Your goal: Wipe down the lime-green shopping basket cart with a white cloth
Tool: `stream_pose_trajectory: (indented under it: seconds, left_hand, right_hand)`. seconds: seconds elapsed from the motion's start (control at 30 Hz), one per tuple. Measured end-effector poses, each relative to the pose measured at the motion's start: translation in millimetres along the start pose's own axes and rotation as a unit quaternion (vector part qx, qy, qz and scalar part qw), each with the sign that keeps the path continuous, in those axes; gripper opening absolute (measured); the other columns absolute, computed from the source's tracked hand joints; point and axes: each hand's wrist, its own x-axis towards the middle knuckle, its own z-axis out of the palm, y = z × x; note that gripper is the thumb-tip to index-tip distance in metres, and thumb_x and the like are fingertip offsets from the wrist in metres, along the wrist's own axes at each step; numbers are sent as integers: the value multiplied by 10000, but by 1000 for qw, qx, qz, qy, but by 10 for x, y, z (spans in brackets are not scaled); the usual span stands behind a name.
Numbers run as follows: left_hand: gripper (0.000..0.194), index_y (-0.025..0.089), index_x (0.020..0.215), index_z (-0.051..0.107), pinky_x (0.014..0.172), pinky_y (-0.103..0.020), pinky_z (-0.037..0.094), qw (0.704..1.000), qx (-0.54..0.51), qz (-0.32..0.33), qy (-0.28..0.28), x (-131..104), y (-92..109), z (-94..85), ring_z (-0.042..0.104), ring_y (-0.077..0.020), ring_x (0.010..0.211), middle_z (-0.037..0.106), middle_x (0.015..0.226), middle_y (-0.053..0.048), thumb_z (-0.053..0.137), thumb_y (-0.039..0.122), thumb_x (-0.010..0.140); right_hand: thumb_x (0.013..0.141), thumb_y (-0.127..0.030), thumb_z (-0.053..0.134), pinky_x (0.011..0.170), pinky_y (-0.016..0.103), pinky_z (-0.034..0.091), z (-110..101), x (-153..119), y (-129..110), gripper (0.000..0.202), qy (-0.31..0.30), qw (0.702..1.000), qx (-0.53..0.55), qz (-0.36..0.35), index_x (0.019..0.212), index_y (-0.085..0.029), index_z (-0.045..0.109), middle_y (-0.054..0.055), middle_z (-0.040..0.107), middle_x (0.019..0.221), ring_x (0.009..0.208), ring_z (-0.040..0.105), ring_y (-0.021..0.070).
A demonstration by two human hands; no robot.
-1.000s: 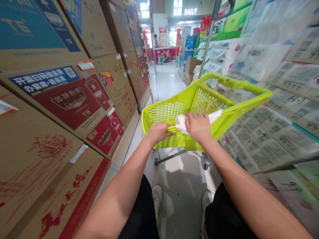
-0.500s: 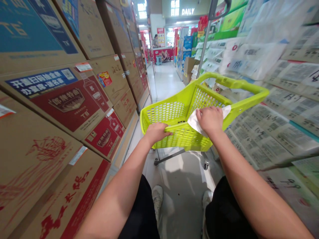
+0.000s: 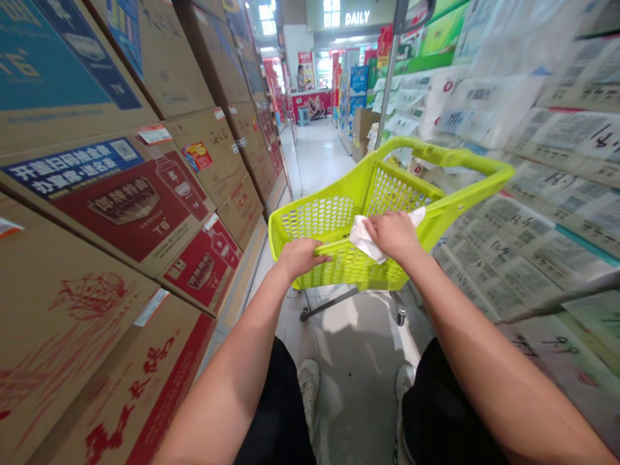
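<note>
Being gripped in the right hand (image 3: 396, 236), the cloth (image 3: 364, 240) is pressed on the rim (image 3: 338, 246) of the cart (image 3: 430, 234), now shifted toward the left hand (image 3: 299, 256), clasped there; more rim is bared near the handle (image 3: 498, 175).

right hand (image 3: 393, 234) with white cloth (image 3: 367, 240) on green cart (image 3: 334, 216)

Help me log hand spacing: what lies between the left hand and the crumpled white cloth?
Only a bare stretch of the lime-green plastic shopping cart's near rim, as the head view shows.
</note>
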Motion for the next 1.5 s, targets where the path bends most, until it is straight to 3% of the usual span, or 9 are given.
stream_pose_trajectory:
  seconds: [0.13, 0.33, 0.43, 0.67, 0.93, 1.03, 1.3, 1.4, 1.5]
  left_hand:
    - [465, 250, 1130, 753, 836, -358, 544, 1000, 7, 9, 15, -15, 64, 15, 716, -304, 1108, 783, 1149, -98, 551, 637, 971]
    - [399, 242, 1146, 752, 839, -370, 551, 1000, -5, 10, 17, -23, 124, 7, 724, -309, 1102, 781, 1159, -102, 563, 553, 982]
    - [369, 224, 1182, 748, 862, -386, 554, 1000, 4, -5, 9, -13, 103, -1, 720, -318, 1116, 773, 1193, -120, 588, 480, 970]
    - [443, 298, 1267, 739, 871, -387, 554, 1000, -15, 7, 1, -1, 63, -15, 713, -320, 1147, 773, 1235, -82, 599, 587, 962]
    - [392, 254, 1124, 768, 849, -346, 550, 1000, -3, 1, 15, -9, 70, 9, 725, -291, 1099, 787, 1162, -85, 618, 577, 960]
    - [393, 238, 1106, 769, 842, -342, 547, 1000, 9, 7, 21, -5, 90, 13, 730, -288, 1074, 789, 1137, -96, 620, 572, 961]
    - [341, 243, 1147, 767, 828, -328, 536, 999, -2, 18, 27, -5, 96, 31, 730, -282, 1077, 788, 1150, -94, 616, 493, 971]
    - [366, 264, 1178, 762, 822, -326, 527, 999, -15, 21, 22, 3, 16, 37, 724, -284, 1098, 786, 1176, -80, 621, 523, 962]
    - [388, 280, 1118, 775, 787, -315, 507, 999, -22, 24, 9, 15, -91, 16, 727, -274, 1072, 796, 1131, -58, 609, 590, 955]
  right_hand:
    - [1069, -411, 344, 868, 426, 299, 3, -23, 146, 542, 40, 997, -30, 51, 982, -146, 809, 188, 772, 975, 992, 622, 319]
    - [1080, -522, 336, 893, 433, 271, 129, -199, -471, 532, 30, 990, 42, -129, 1075, -191, 753, 130, 767, 1080, 1025, 586, 297]
    - [1053, -618, 387, 883, 417, 271, 139, -217, -579, 542, 29, 983, 71, -167, 1068, -195, 726, 121, 763, 1076, 1050, 579, 294]
    - [1000, -525, 567, 872, 381, 288, 53, -74, -151, 384, -19, 988, 79, -132, 1048, -191, 751, 121, 775, 1062, 1063, 603, 300]
    - [1018, -446, 559, 848, 356, 320, 2, 21, 448, 350, -34, 989, 69, -127, 1179, -218, 771, 105, 791, 1085, 1026, 665, 282]
    - [1023, -471, 554, 844, 371, 306, 26, 9, 337, 357, -39, 991, 29, -125, 1156, -218, 769, 118, 792, 1050, 1005, 676, 292]
    - [1043, -502, 537, 834, 373, 274, 156, -61, -502, 346, -21, 986, 50, -156, 1050, -224, 743, 94, 789, 1050, 1000, 683, 269]
    - [1035, -520, 553, 840, 370, 267, 133, -68, -491, 346, -23, 987, 74, -142, 1066, -240, 754, 79, 792, 1027, 994, 670, 262]
    - [1011, -506, 596, 854, 375, 267, 67, -80, -209, 312, -16, 991, 87, -99, 1097, -265, 775, 78, 793, 1034, 1017, 650, 270]
